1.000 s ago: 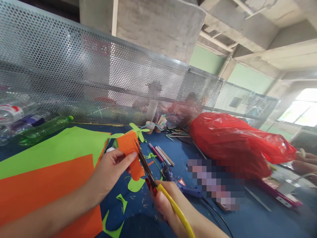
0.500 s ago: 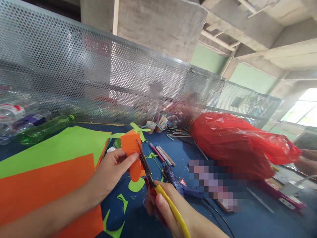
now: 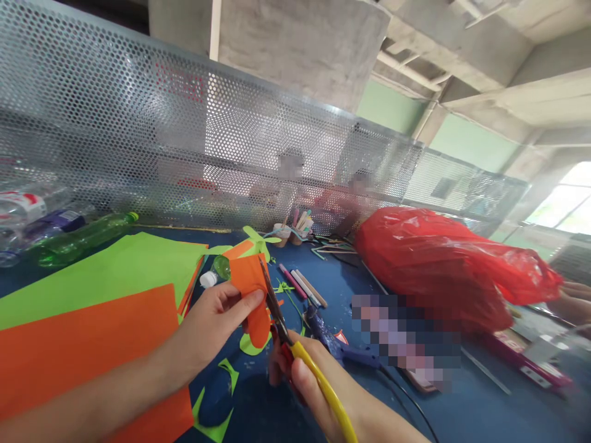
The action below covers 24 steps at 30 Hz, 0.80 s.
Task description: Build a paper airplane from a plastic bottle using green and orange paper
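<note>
Between the thumb and fingers of my left hand point(image 3: 231, 311) is a small piece of orange paper point(image 3: 250, 274) with a rounded lower end. My right hand point(image 3: 318, 381) is closed around the yellow and red handles of a pair of scissors point(image 3: 278, 317). The blades lie along the right edge of the orange piece, nearly together. Below it, a green paper piece point(image 3: 252, 346) rests on the blue table, and green offcuts point(image 3: 215, 424) are scattered nearer me. Large green point(image 3: 115, 271) and orange point(image 3: 101, 344) sheets lie under and beside my left forearm.
Plastic bottles point(image 3: 87, 240) lie at the left. A blue glue gun point(image 3: 344, 351), several pens point(image 3: 302, 288) and cups of sticks point(image 3: 295, 232) are on the table. A red plastic bag point(image 3: 438, 264) is at the right, near another person's hand point(image 3: 575, 301). A perforated metal screen point(image 3: 184, 141) stands behind.
The orange piece, my left hand and the scissors have shifted slightly right and down. The blades have closed further along the paper's right edge. More of the green bottle piece behind shows.
</note>
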Available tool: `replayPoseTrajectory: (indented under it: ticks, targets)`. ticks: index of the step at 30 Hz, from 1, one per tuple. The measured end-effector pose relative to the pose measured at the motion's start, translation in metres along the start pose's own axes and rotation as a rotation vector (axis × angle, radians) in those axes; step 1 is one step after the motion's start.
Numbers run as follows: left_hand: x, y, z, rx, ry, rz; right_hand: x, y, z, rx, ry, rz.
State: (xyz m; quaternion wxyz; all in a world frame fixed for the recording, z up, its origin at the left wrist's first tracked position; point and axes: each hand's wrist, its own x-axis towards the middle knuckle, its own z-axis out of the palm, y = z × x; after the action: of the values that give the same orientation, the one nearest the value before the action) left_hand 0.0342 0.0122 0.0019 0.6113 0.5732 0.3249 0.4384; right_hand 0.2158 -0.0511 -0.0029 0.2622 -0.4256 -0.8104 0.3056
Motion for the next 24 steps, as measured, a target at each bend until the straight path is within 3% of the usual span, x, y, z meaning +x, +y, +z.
replayPoseTrajectory:
  ticks: [8,24]
  targets:
    - [0.0005,0.0016,0.0011,-0.005,0.039,-0.001,0.0018,-0.0059,0.0002,-0.002,0.091,-0.013]
    - [-0.0020,0.0036,0.0025,-0.051,0.047,-0.009,-0.0007,-0.0006,0.0033,0.086,0.065,0.036]
